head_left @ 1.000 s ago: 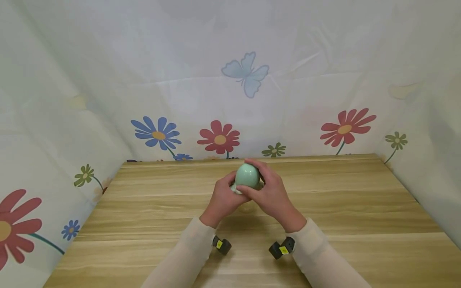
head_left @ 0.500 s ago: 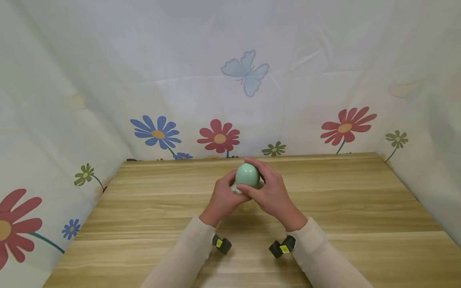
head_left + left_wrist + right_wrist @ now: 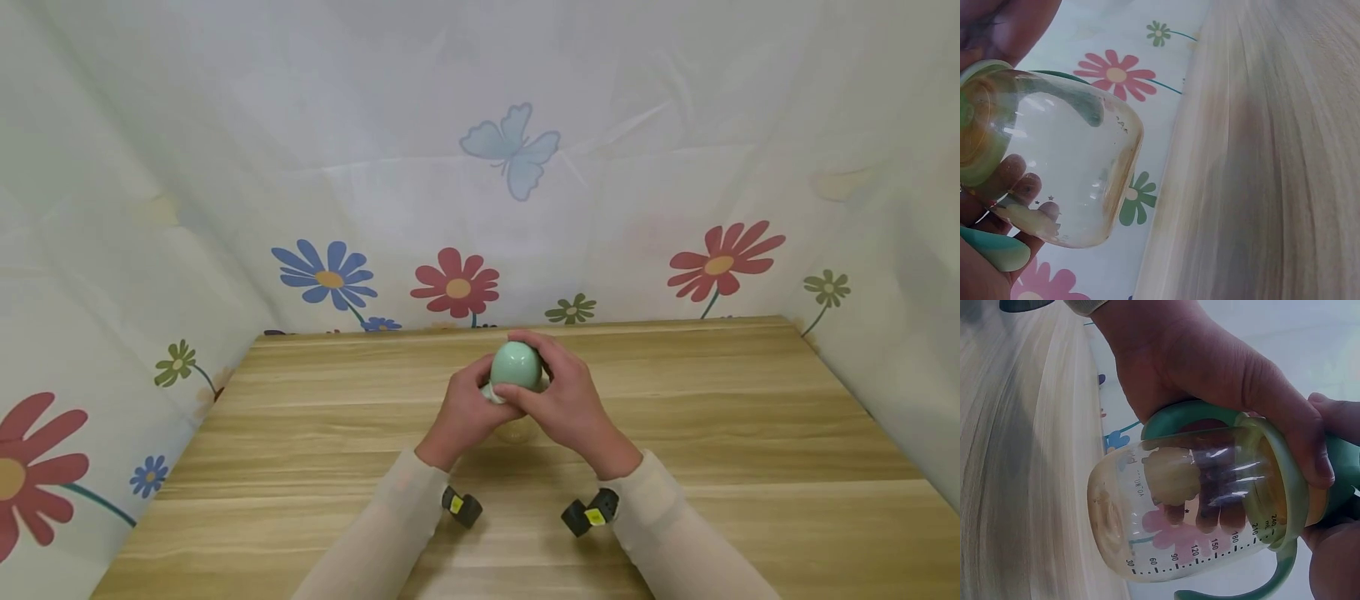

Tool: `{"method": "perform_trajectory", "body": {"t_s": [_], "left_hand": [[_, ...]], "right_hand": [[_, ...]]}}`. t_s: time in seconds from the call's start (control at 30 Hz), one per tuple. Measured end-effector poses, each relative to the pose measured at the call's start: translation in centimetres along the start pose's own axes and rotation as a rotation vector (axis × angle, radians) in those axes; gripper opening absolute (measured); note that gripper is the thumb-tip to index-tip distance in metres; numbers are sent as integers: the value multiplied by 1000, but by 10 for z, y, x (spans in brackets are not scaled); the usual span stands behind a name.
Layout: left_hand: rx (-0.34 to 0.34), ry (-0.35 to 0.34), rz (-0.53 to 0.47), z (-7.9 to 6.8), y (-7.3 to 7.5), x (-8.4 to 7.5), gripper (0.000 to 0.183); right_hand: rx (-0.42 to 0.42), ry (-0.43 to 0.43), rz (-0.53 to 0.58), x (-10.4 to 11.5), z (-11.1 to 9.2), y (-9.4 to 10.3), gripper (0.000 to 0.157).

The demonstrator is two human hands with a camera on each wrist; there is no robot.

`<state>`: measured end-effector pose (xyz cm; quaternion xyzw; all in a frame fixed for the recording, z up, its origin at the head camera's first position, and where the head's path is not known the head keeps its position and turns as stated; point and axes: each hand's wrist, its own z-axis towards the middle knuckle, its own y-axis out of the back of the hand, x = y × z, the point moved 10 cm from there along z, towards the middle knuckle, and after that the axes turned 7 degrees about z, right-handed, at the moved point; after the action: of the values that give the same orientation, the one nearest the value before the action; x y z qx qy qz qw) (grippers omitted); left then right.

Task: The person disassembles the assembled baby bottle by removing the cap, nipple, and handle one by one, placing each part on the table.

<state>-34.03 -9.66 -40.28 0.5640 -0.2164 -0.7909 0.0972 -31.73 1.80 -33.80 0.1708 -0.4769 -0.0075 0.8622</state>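
A clear baby bottle (image 3: 1166,550) with printed volume marks stands roughly upright between the two hands, its base toward the table. Its rounded green cap (image 3: 516,365) shows on top in the head view. My left hand (image 3: 467,408) grips the bottle round its upper body, below the cap. From the right side, my right hand (image 3: 567,404) holds the cap between thumb and fingers. Two green handles flank the bottle; one curved handle (image 3: 1279,578) sticks out in the right wrist view. In the left wrist view, fingertips (image 3: 1013,169) show through the clear wall.
The wood-grain table (image 3: 300,450) spreads under both arms. Behind it hangs a white cloth (image 3: 360,192) printed with flowers and a butterfly, with more cloth at both sides. A small black camera (image 3: 468,510) hangs at the left wrist, another black camera (image 3: 577,518) at the right.
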Motion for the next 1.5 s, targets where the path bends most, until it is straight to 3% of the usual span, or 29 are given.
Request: {"method": "perform_trajectory", "body": {"t_s": [0.7,1.5], "left_hand": [[65,-24,-11,1,-3,-3,53],[94,-81,-15,0,-6,-6,54]], "right_hand": [[85,0,60,4,0,0,59],[95,25,118,7,-2,4,58]]}}
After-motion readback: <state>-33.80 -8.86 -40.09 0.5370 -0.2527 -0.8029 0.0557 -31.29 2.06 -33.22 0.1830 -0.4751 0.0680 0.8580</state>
